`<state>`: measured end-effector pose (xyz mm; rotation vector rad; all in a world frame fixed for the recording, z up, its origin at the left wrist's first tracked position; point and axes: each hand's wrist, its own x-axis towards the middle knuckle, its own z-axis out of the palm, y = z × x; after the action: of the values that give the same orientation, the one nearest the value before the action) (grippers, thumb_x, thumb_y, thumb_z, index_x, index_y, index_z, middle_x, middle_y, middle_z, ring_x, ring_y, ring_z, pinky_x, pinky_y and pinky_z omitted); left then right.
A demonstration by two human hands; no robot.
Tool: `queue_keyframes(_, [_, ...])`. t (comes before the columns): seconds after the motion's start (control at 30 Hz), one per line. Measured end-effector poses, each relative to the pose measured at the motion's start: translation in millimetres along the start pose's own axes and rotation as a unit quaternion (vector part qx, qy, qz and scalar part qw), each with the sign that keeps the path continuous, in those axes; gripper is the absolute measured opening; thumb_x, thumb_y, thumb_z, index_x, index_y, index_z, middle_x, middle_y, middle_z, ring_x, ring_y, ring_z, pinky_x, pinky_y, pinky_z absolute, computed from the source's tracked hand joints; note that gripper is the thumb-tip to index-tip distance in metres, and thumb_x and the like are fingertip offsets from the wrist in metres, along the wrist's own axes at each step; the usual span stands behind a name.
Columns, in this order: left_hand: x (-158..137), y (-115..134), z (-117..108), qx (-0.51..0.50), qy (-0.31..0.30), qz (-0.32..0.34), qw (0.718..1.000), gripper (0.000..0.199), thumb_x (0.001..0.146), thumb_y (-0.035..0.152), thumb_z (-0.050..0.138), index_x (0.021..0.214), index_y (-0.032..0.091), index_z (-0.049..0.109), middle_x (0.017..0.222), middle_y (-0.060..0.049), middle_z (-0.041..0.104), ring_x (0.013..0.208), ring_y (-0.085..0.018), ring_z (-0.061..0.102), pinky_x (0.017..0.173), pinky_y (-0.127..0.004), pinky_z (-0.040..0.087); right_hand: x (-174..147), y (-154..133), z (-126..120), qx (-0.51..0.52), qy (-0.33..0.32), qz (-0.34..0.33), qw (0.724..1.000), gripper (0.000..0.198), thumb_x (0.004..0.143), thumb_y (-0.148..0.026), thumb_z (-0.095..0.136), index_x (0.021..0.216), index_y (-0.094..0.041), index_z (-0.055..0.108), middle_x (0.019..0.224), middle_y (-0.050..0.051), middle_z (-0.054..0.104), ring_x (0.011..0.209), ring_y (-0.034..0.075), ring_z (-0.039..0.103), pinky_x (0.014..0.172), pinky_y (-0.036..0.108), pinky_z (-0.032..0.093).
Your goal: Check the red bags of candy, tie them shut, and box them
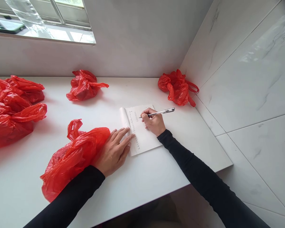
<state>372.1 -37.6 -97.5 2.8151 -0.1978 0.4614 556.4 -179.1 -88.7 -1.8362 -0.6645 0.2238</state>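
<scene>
An open notebook (148,136) lies on the white table, its left side rolled or folded over, with columns of small handwritten marks on the page. My right hand (154,121) grips a pen (165,111), and the pen's tip is at the page near the second column. My left hand (114,152) rests with outstretched fingers, the fingertips on the notebook's left edge. Against that hand's left side lies a red plastic bag (78,158), bulging and partly behind the left forearm. What the bag contains is hidden.
More red plastic bags (14,110) are heaped at the far left of the table (133,186). One tied red bag (85,85) sits at the back, another red bag (177,87) in the back right corner by the tiled wall (251,95). A clear bottle (29,15) stands on the window sill.
</scene>
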Motion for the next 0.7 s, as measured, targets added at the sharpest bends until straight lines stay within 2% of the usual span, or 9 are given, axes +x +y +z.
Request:
queue_keyframes(0.13, [1,1,-1,-0.004,-0.002,0.001,1.0,0.041,0.099,0.019,0.044,0.137,0.019,0.057,0.15,-0.014,0.048,0.139,-0.031,0.044,0.119,-0.055,0.033,5,0,-12,-0.065,0.05,0.008,0.997,0.045,0.099,-0.052,0.031,0.071,-0.022,0.05,0.064,-0.001,0.057,0.058,0.013,0.057,0.058,0.024,0.046])
queue_keyframes(0.27, [0,2,-4,-0.007,0.001,-0.001,1.0,0.04,0.099,0.018,0.044,0.136,0.019,0.058,0.15,-0.013,0.049,0.139,-0.031,0.044,0.118,-0.055,0.034,13,6,-44,-0.166,0.039,0.043,0.984,0.051,0.089,-0.054,0.054,0.052,-0.023,0.039,0.05,-0.001,0.048,0.054,0.016,0.051,0.059,0.028,0.04])
queue_keyframes(0.37, [-1,2,-5,-0.008,0.0,-0.003,1.0,0.04,0.099,0.018,0.044,0.136,0.02,0.058,0.15,-0.013,0.049,0.139,-0.03,0.044,0.117,-0.056,0.036,18,15,-67,-0.233,0.048,0.081,0.968,0.046,0.081,-0.046,0.066,0.049,-0.024,0.042,0.05,0.001,0.049,0.058,0.019,0.053,0.061,0.03,0.038])
queue_keyframes(0.43, [-2,2,-6,-0.004,-0.001,-0.005,1.0,0.04,0.099,0.018,0.044,0.137,0.021,0.057,0.15,-0.012,0.049,0.139,-0.03,0.044,0.117,-0.056,0.037,20,21,-76,-0.258,0.067,0.101,0.958,0.034,0.08,-0.043,0.068,0.057,-0.023,0.053,0.057,0.003,0.057,0.065,0.022,0.058,0.065,0.031,0.039])
queue_keyframes(0.5, [-2,2,-7,0.005,-0.003,-0.006,1.0,0.041,0.099,0.018,0.043,0.138,0.021,0.055,0.15,-0.012,0.049,0.14,-0.03,0.043,0.117,-0.056,0.037,21,25,-79,-0.27,0.086,0.114,0.952,0.022,0.08,-0.043,0.067,0.075,-0.022,0.063,0.064,0.004,0.063,0.07,0.024,0.061,0.068,0.031,0.041])
queue_keyframes(0.6, [-4,4,-8,0.017,-0.009,-0.006,1.0,0.042,0.099,0.018,0.043,0.139,0.022,0.053,0.151,-0.011,0.048,0.14,-0.03,0.044,0.117,-0.057,0.037,20,27,-75,-0.271,0.105,0.115,0.95,0.023,0.085,-0.042,0.062,0.096,-0.022,0.065,0.068,0.002,0.065,0.072,0.024,0.063,0.069,0.031,0.041])
queue_keyframes(0.7, [-5,4,-8,0.025,-0.01,-0.007,1.0,0.046,0.099,0.017,0.043,0.144,0.024,0.049,0.153,-0.011,0.047,0.142,-0.029,0.042,0.117,-0.055,0.038,17,26,-68,-0.261,0.113,0.101,0.953,0.02,0.09,-0.037,0.055,0.1,-0.023,0.064,0.066,0.0,0.064,0.069,0.021,0.062,0.069,0.03,0.041])
